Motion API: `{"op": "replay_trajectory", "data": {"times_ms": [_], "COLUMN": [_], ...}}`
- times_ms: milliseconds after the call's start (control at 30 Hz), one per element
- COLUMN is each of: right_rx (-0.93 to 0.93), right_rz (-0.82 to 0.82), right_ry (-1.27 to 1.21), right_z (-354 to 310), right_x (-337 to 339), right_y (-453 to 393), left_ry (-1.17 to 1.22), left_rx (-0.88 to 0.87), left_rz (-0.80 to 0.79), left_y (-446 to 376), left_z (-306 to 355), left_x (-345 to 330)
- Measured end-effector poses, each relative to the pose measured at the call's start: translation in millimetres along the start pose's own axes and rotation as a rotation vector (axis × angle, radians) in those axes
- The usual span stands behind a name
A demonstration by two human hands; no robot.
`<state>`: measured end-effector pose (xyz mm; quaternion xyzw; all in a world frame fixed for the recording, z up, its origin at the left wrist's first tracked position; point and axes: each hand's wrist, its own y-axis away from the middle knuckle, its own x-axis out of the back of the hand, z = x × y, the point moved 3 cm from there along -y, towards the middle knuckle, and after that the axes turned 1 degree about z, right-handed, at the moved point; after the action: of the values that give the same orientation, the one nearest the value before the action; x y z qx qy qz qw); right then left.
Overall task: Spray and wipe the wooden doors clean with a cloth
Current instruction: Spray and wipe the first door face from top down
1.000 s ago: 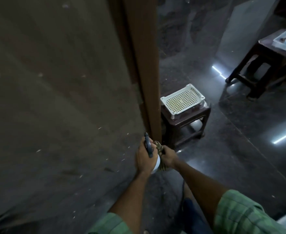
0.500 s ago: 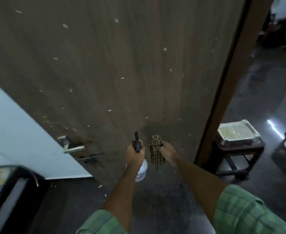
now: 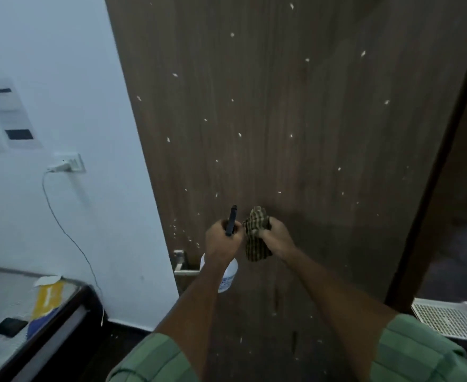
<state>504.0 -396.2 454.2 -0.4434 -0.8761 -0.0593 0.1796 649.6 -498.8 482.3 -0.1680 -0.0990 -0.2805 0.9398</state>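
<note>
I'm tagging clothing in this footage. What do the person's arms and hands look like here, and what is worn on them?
Both arms are bare from above the elbow down. The left sleeve and the right sleeve are short, green, with a faint darker check. The left hand and the right hand are bare: no gloves, watch or rings can be seen.

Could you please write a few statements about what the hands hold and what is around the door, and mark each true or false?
1. The left hand holds a spray bottle. True.
2. The right hand holds a sponge. False: it holds a checked cloth.
3. The wooden door carries pale specks. True.
4. The door handle is right of the bottle. False: left.
5. A charger sits in the wall socket. True.
</note>
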Motion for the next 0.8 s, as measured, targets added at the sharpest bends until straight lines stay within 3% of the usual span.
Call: {"op": "replay_trajectory", "data": {"times_ms": [267,533,800], "right_rx": [0.483,0.697,0.881], "right_rz": [0.333,0.586,0.741], "right_ry": [0.183,0.184,0.212], "right_z": [-193,-356,-476], "right_x": [12,3,23], "right_y": [-21,-50,-62], "left_ry": [-0.008,-0.034,-0.002], "left_rx": [-0.144,-0.326,-0.440], "left_rz": [0.066,0.117,0.178], "left_y": [-65,-142,-200], "left_z": [96,187,281], "left_x": [92,179,242]}}
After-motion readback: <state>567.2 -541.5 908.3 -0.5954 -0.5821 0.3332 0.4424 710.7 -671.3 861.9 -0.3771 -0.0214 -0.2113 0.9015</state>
